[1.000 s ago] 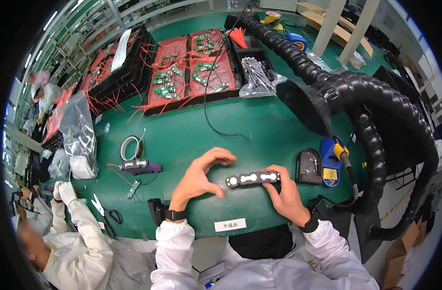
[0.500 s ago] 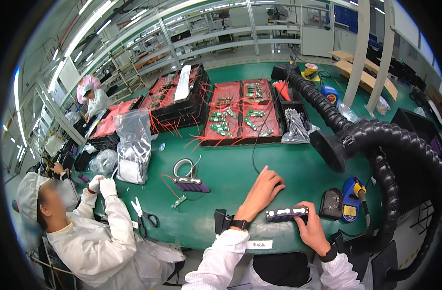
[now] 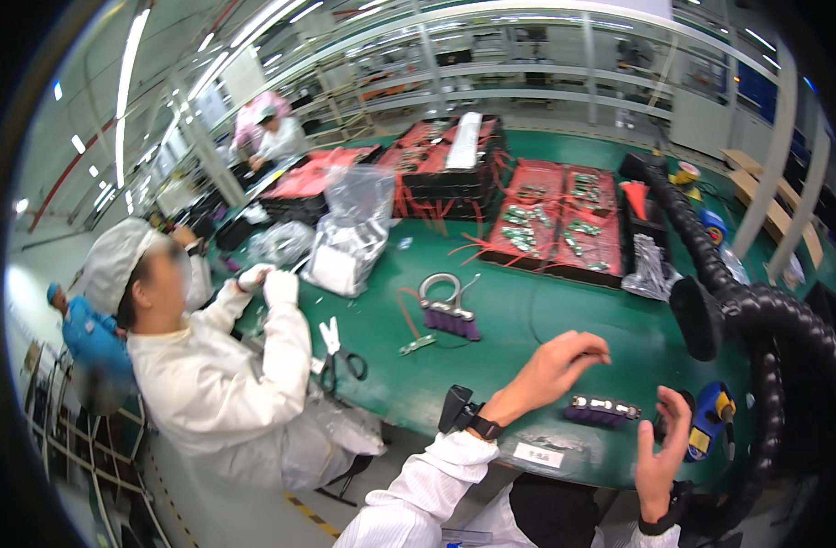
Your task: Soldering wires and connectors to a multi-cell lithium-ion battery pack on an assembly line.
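Note:
A purple battery pack [image 3: 602, 415] with pale metal tabs along its top lies on the green table [image 3: 381, 384] between my hands. My left hand [image 3: 557, 367] is raised beyond and left of it, fingers loosely bent, holding nothing. Just right of the pack, my right hand [image 3: 664, 452] is open, thumb and fingers spread apart. Farther left lies a second purple battery pack [image 3: 452, 322], with a roll of tape [image 3: 441, 289] touching or just behind it. A small green circuit board [image 3: 418, 345] on a red wire rests beside that pack.
Black-handled scissors [image 3: 343, 356] lie near a co-worker [image 3: 217, 365] in white on my left. Red-lined trays [image 3: 550, 265] of circuit boards stand at the back. A black flexible duct [image 3: 756, 310] curves along the right, above a blue soldering-iron stand [image 3: 710, 420].
My right hand has let go of the battery pack and drawn away to its right, opening. The whole view has swung leftward, so the table appears farther right.

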A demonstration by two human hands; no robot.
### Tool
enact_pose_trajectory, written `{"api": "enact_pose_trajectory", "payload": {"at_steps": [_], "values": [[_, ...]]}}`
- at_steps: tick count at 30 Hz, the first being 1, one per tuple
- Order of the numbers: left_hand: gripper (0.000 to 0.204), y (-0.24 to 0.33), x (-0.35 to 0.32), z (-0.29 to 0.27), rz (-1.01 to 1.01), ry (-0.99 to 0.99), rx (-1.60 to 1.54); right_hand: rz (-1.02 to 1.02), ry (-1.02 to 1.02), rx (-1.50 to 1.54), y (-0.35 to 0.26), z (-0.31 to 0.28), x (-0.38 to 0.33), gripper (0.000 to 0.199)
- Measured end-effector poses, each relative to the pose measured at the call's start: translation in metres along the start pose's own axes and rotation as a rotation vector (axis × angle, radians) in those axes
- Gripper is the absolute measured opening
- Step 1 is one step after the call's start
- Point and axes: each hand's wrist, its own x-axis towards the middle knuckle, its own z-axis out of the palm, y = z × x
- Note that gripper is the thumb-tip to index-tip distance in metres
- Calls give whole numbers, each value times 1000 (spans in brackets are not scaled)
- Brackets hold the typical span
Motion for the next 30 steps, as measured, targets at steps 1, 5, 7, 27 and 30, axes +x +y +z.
{"api": "enact_pose_trajectory", "payload": {"at_steps": [1,5,7,27,30], "values": [[18,10,-3,-2,43,-33,9,-38,-17,-92,-13,-1,3,50],[16,49,-10,-1,207,-229,102,-226,-87,-200,-44,7,12,31],[17,53,-18,4,197,-199,115,-285,-247,-216,-41,1,17,17],[19,58,-51,-30,455,-251,578,-129,-309,-213,-36,-57,-21,13],[19,57,-54,-25,522,-264,650,-150,-362,-260,-32,-69,-33,12]]}}
